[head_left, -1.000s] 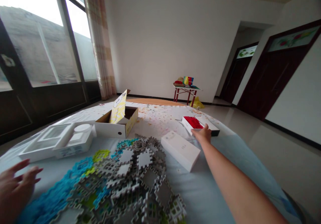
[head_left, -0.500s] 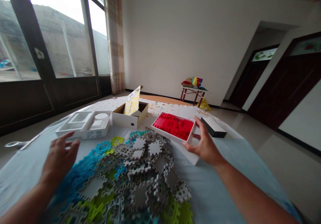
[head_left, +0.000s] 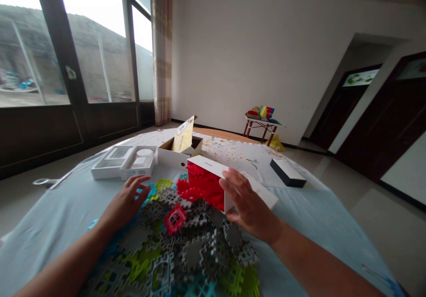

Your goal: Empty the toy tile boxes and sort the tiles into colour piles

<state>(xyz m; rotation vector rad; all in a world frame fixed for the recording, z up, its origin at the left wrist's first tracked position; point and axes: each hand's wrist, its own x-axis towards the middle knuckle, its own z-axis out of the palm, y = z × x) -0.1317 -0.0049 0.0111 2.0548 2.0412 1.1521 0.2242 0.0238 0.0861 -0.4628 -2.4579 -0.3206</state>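
Right hand: fingers gripping the right end of the white carton, centre of frame. Half a second ago the carton was held level; now tipped on its side, open face towards the viewer. Red interlocking tiles spilling out; one windowed red tile now on the grey tiles. Left hand: fingers loosely open, empty, now nearer the blue and lime tiles, left of centre.

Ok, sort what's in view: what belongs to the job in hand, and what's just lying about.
In use, by the look of it:
tipped white box, held by the right hand
red pieces, partly out of it
heap of grey, blue and green pieces

Apparently just lying about:
white trays
yellow-flapped box
black-and-white box
yellow bag
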